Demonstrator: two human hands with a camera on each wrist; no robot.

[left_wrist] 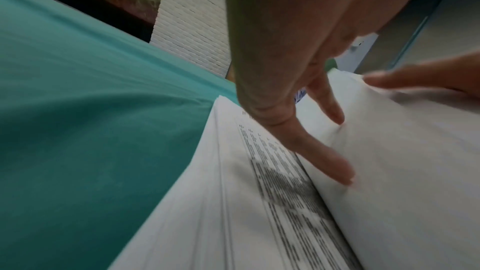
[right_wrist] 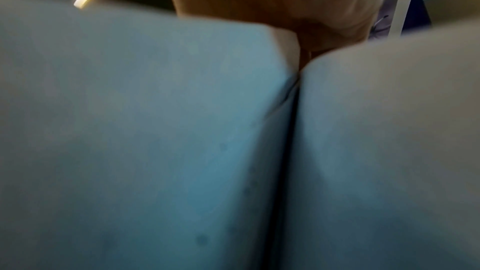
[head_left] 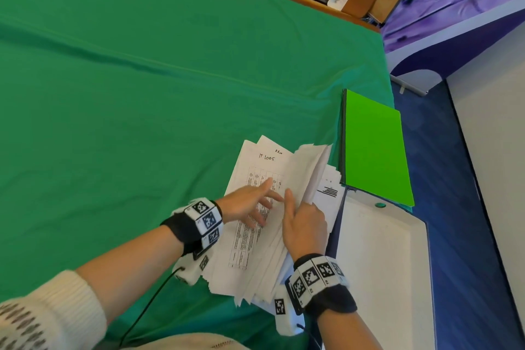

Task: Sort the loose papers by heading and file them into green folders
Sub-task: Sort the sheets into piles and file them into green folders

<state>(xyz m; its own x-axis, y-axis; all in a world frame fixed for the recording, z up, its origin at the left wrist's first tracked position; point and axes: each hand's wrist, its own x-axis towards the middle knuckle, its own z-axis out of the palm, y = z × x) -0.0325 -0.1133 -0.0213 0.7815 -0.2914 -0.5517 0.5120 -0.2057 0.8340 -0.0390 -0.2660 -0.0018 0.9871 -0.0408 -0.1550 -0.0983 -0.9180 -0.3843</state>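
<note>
A thick, uneven stack of loose papers lies on the green cloth near the table's right edge. The exposed sheet carries the handwritten heading "IT LOGS" above a printed table. My left hand rests on that sheet with straight, spread fingers. My right hand grips a sheaf of upper sheets and holds it tilted up to the right; its fingers are hidden behind the sheaf. The right wrist view shows only blurred papers on both sides of the hand. A closed bright green folder lies just right of the stack.
A white open flap with a green snap button lies near the folder, overhanging the table's right edge. Green cloth covers the table to the left and beyond. Blue floor shows on the right.
</note>
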